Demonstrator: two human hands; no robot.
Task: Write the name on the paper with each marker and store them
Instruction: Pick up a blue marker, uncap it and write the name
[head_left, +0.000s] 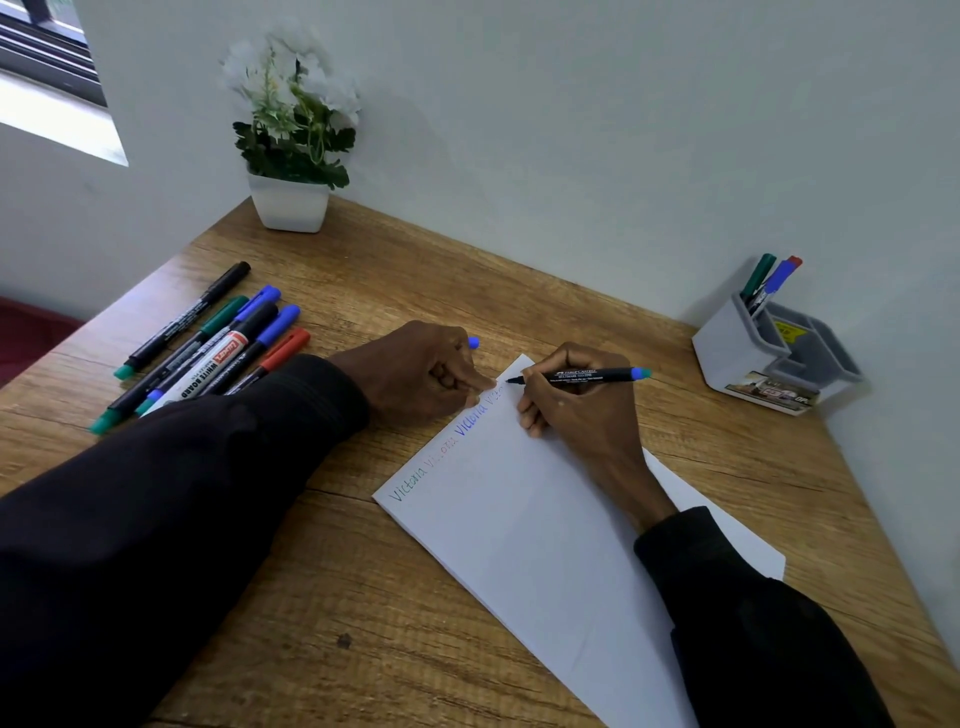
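Marker (587, 375) in right hand (584, 415) fingers, tip by paper (519, 519) corner; cap (472, 342) in left hand (415, 374).

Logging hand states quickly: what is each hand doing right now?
Left hand: curled round a blue cap.
Right hand: grips the blue marker, tip at the paper.

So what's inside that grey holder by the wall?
In the grey holder stand a green marker, a blue marker and a red marker; its wall hides their lower ends.
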